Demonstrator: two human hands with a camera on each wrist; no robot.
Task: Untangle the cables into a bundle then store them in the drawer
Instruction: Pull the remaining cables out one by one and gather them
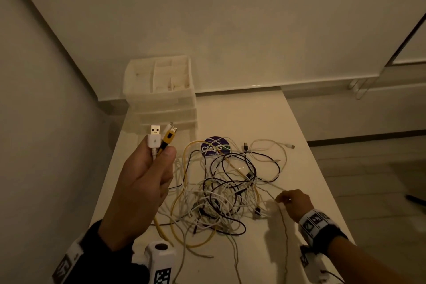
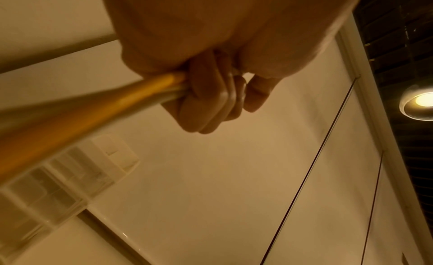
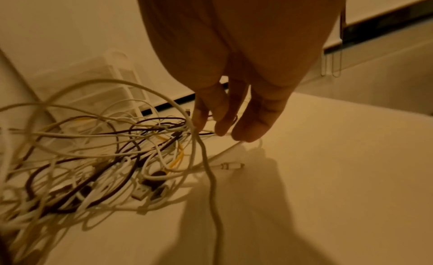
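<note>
A tangle of white, black and yellow cables lies in the middle of the white table. My left hand is raised above the table's left side. It grips a white USB plug, a yellow plug and a third white end, and their cords trail down to the heap. My right hand is low at the heap's right edge and pinches a thin white cable. The translucent drawer unit stands at the back left with its drawers closed.
A round purple sticker lies on the table behind the heap, partly under cables. Loose plug ends stick out to the back right. The table's right edge drops to the floor. A wall runs close along the left.
</note>
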